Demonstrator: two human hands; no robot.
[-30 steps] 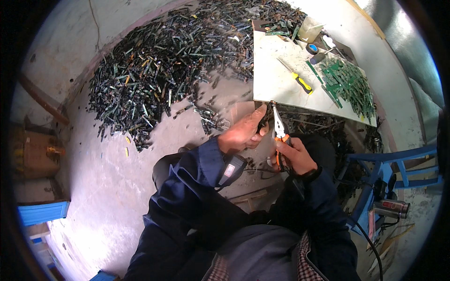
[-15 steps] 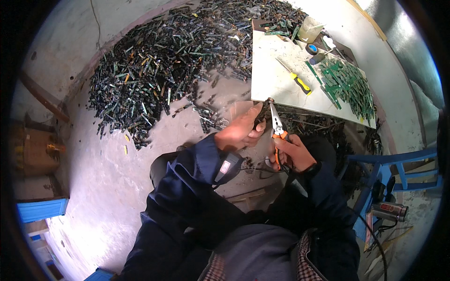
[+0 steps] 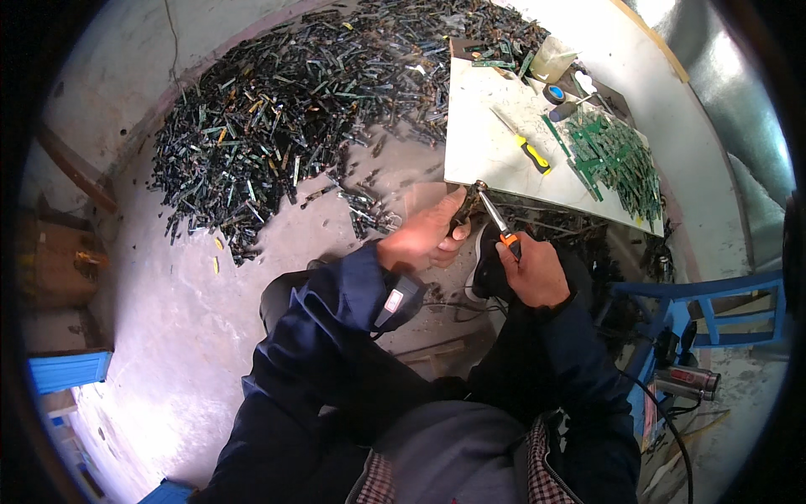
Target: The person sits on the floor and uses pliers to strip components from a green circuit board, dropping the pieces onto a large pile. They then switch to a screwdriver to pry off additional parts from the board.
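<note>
Left hand (image 3: 424, 239) is pinching a small dark strip, now raised to the white slab's (image 3: 487, 143) front edge, while right hand (image 3: 529, 270), fist closed around orange-handled long-nose metal pliers (image 3: 495, 217), is bringing their tips onto it.

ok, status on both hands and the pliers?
Right hand grips orange-handled pliers, tips up near the white board edge. Left hand pinches a small dark piece at the tips. Nothing between them.

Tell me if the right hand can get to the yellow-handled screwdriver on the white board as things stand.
Probably yes, but not freely: the right hand is holding orange-handled pliers. The screwdriver lies just beyond on the white board, with nothing lying between.
</note>
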